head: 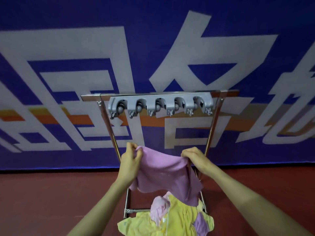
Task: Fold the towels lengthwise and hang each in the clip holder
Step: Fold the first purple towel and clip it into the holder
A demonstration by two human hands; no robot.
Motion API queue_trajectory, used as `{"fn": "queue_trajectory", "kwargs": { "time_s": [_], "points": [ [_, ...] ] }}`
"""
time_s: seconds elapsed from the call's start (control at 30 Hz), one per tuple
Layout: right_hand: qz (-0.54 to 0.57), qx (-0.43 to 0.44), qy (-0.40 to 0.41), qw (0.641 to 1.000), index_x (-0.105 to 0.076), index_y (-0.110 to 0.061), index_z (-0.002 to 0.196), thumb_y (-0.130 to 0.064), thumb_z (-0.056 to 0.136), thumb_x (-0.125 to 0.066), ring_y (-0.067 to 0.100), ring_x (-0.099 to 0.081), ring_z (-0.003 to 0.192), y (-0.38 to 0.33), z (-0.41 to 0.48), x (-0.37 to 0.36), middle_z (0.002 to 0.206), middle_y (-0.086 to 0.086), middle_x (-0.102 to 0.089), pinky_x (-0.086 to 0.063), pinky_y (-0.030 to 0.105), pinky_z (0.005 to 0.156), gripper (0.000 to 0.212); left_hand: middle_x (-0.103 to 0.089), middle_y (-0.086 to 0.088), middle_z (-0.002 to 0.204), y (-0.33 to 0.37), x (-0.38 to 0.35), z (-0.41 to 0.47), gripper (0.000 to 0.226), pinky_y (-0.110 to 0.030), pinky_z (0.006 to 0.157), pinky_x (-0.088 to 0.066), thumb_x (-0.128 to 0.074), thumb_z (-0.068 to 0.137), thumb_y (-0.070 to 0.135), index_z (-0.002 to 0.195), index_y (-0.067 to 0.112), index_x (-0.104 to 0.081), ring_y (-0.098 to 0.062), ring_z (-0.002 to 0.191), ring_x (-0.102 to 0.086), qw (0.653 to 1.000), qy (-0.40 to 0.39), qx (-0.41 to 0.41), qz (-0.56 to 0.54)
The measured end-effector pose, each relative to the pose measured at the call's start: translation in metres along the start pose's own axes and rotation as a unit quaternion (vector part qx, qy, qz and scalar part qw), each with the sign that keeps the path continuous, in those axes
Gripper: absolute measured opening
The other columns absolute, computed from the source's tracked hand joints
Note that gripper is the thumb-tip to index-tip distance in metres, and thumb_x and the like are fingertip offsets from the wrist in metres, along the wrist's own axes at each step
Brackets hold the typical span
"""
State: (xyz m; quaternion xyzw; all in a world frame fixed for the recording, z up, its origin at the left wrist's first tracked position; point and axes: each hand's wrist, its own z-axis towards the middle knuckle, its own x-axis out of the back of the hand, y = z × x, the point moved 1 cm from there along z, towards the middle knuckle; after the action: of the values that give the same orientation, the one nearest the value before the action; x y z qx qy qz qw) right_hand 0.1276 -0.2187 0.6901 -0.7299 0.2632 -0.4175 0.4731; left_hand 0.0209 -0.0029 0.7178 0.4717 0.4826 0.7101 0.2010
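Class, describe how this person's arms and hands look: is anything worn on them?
The left arm and right arm are bare, with no sleeves in view. The left hand and right hand wear no gloves, and no watch, bracelet or ring shows.

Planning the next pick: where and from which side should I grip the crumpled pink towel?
Pinch the pink towel by its raised bunch, from above; it lies crumpled on the yellow towel, no corner showing. Probably come from the left, since the held purple towel hangs just to its right.
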Motion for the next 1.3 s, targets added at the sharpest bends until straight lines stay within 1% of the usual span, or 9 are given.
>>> {"fn": "queue_trajectory", "kwargs": {
  "time_s": [0.17, 0.33, 0.47, 0.57, 0.67, 0.83, 1.07, 1.17, 1.3],
  "points": [
    [-0.064, -0.008, -0.021, 0.998, -0.046, -0.017, 0.059, -0.067, 0.061, -0.07, 0.008, -0.041, 0.058, -0.025, -0.013, 0.008, 0.058, -0.003, -0.042, -0.031, 0.027, 0.059, 0.055, -0.058, 0.001, 0.071, 0.026, 0.024, 0.002, 0.017, -0.025, 0.062, -0.04, -0.052, 0.095, 0.02, 0.082, 0.018, -0.042, -0.003, 0.061, -0.05, 0.999, -0.03, -0.034, -0.002],
    [-0.169, 0.021, -0.02, 0.985, -0.044, -0.014, 0.058, -0.027, 0.072, -0.075, 0.01, -0.032, 0.06, -0.037, -0.019, 0.008, 0.06, -0.002, -0.036, -0.025, 0.031, 0.056, 0.037, -0.048, 0.004, 0.056, 0.044, 0.04, 0.004, 0.016, -0.016, 0.051, -0.034, -0.05, 0.097, 0.021, 0.084, 0.019, -0.041, -0.002, 0.052, -0.047, 0.995, -0.049, -0.083, 0.022],
    [-0.181, 0.038, 0.028, 0.982, -0.045, -0.004, 0.06, -0.014, 0.073, -0.069, 0.015, -0.041, 0.068, -0.046, -0.019, 0.007, 0.072, 0.006, -0.043, -0.031, 0.032, 0.062, 0.03, -0.05, 0.005, 0.05, 0.054, 0.044, 0.007, 0.02, -0.016, 0.05, -0.035, -0.046, 0.099, 0.026, 0.082, 0.029, -0.037, -0.002, 0.049, -0.047, 0.988, -0.085, -0.117, 0.05],
    [-0.127, 0.026, -0.004, 0.992, -0.041, 0.003, 0.06, -0.007, 0.068, -0.063, 0.019, -0.038, 0.065, -0.053, -0.02, 0.007, 0.07, 0.014, -0.042, -0.029, 0.032, 0.06, 0.026, -0.05, 0.008, 0.049, 0.06, 0.043, 0.006, 0.013, -0.019, 0.05, -0.033, -0.045, 0.099, 0.026, 0.087, 0.024, -0.04, -0.005, 0.048, -0.043, 0.98, -0.106, -0.151, 0.072],
    [-0.022, 0.002, -0.035, 0.999, -0.038, -0.009, 0.06, -0.009, 0.059, -0.053, 0.017, -0.029, 0.06, -0.059, -0.028, 0.002, 0.062, 0.007, -0.03, -0.021, 0.031, 0.057, 0.015, -0.043, 0.004, 0.051, 0.066, 0.04, 0.004, 0.01, -0.027, 0.053, -0.032, -0.045, 0.099, 0.026, 0.092, 0.021, -0.04, -0.008, 0.049, -0.04, 0.975, -0.108, -0.171, 0.089],
    [0.05, -0.024, -0.066, 0.996, -0.046, -0.016, 0.066, -0.001, 0.065, -0.047, 0.012, -0.039, 0.057, -0.068, -0.039, -0.004, 0.062, -0.001, -0.043, -0.028, 0.025, 0.051, 0.015, -0.043, 0.004, 0.054, 0.078, 0.035, -0.002, 0.01, -0.028, 0.054, -0.032, -0.044, 0.1, 0.027, 0.091, 0.024, -0.039, -0.007, 0.05, -0.04, 0.97, -0.13, -0.185, 0.091],
    [0.118, -0.024, -0.131, 0.984, -0.067, -0.004, 0.097, -0.025, 0.076, -0.067, 0.028, -0.067, 0.089, -0.068, -0.051, -0.009, 0.096, 0.013, -0.071, -0.049, 0.033, 0.079, 0.03, -0.051, -0.01, 0.06, 0.093, 0.03, -0.007, 0.01, -0.027, 0.054, -0.034, -0.043, 0.1, 0.03, 0.096, 0.021, -0.041, -0.015, 0.055, -0.045, 0.965, -0.138, -0.202, 0.098],
    [0.141, -0.017, -0.126, 0.982, -0.061, -0.013, 0.067, -0.014, 0.074, -0.062, 0.017, -0.058, 0.069, -0.073, -0.056, -0.009, 0.071, 0.002, -0.064, -0.041, 0.028, 0.064, 0.008, -0.045, -0.008, 0.057, 0.095, 0.028, -0.01, 0.011, -0.022, 0.049, -0.029, -0.042, 0.1, 0.031, 0.094, 0.021, -0.04, -0.012, 0.05, -0.038, 0.958, -0.153, -0.214, 0.118],
    [0.191, -0.022, -0.092, 0.977, -0.04, -0.021, 0.054, -0.01, 0.061, -0.055, 0.012, -0.034, 0.057, -0.084, -0.06, -0.01, 0.058, -0.002, -0.039, -0.024, 0.027, 0.051, 0.02, -0.048, 0.004, 0.052, 0.09, 0.027, -0.011, 0.015, -0.018, 0.05, -0.032, -0.052, 0.096, 0.028, 0.092, 0.016, -0.044, -0.007, 0.049, -0.039, 0.965, -0.158, -0.197, 0.077]
  ]
}}
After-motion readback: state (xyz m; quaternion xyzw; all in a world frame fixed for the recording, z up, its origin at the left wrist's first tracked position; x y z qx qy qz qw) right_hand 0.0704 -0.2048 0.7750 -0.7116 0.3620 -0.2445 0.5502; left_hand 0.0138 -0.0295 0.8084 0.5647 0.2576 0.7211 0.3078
